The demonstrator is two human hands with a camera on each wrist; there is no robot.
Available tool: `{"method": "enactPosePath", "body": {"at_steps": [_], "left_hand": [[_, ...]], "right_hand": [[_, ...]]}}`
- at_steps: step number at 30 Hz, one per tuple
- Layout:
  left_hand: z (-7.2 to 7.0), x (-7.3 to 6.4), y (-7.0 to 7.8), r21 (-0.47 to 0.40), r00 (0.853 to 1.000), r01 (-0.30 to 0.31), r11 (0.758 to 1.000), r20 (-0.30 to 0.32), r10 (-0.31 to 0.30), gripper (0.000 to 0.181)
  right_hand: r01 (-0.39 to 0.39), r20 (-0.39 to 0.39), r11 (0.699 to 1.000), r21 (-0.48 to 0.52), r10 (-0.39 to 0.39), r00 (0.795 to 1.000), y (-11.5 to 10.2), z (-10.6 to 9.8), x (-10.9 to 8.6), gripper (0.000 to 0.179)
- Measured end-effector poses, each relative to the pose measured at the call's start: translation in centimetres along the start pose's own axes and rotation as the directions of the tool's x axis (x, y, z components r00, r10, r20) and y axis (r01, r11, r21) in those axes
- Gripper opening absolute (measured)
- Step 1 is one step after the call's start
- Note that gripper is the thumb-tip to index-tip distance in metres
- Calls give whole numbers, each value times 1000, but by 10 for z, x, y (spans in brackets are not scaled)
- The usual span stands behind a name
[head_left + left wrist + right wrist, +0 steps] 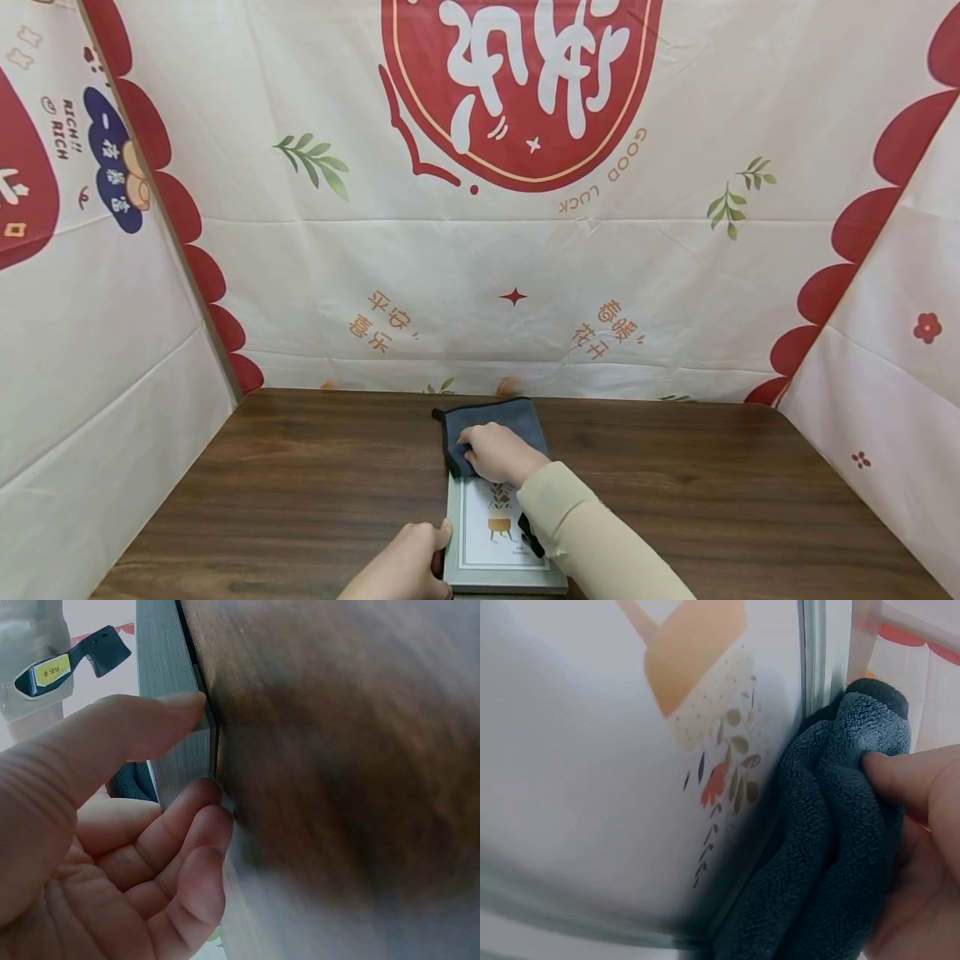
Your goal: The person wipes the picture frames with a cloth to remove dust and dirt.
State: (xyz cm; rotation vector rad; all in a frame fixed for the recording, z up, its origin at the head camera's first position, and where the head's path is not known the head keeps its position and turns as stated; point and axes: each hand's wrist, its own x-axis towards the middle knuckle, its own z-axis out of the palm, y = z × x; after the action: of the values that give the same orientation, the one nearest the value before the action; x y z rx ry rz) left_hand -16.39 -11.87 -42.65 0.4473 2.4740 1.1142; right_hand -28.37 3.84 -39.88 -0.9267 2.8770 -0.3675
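A picture frame (477,533) with a pale green-grey border lies on the table, its print showing a plant in an orange pot. My left hand (405,560) grips the frame's near left edge. In the left wrist view, the thumb of the left hand (112,825) presses on the frame's edge (161,667), and the fingers are curled beside it. At the frame's far end, my right hand (501,454) holds a dark blue-grey cloth (517,417) against it. The right wrist view shows the cloth (817,817) bunched along the frame's edge, pinched by the thumb; the fingertips are hidden.
The brown wooden table (322,467) extends on both sides of the frame. A printed white fabric (300,275) hangs behind the table, with similar panels at left and right. A dark strap (531,535) sits at the right wrist, over the print.
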Motion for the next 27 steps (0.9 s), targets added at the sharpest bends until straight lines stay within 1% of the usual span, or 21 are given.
{"method": "enactPosePath", "body": {"at_steps": [4, 16, 20, 24, 27], "left_hand": [[0, -2, 0, -16, 1000, -5, 1000, 1, 5, 67], [2, -2, 0, -14, 1000, -10, 1000, -11, 10, 69], [2, -2, 1, -13, 1000, -3, 1000, -16, 3, 70], [2, -3, 0, -5, 1000, -13, 1000, -20, 13, 70], [2, -3, 0, -11, 1000, -5, 1000, -10, 5, 68]], "right_hand": [[-5, 3, 1000, -12, 5, 1000, -2, 2, -1, 28], [14, -21, 998, -67, -15, 1000, -6, 1, -7, 28], [18, -16, 998, -66, -19, 1000, -7, 2, -8, 28], [8, -13, 998, -60, -9, 1000, -8, 3, -10, 28], [19, -6, 998, -63, -20, 1000, -9, 6, -12, 28]]}}
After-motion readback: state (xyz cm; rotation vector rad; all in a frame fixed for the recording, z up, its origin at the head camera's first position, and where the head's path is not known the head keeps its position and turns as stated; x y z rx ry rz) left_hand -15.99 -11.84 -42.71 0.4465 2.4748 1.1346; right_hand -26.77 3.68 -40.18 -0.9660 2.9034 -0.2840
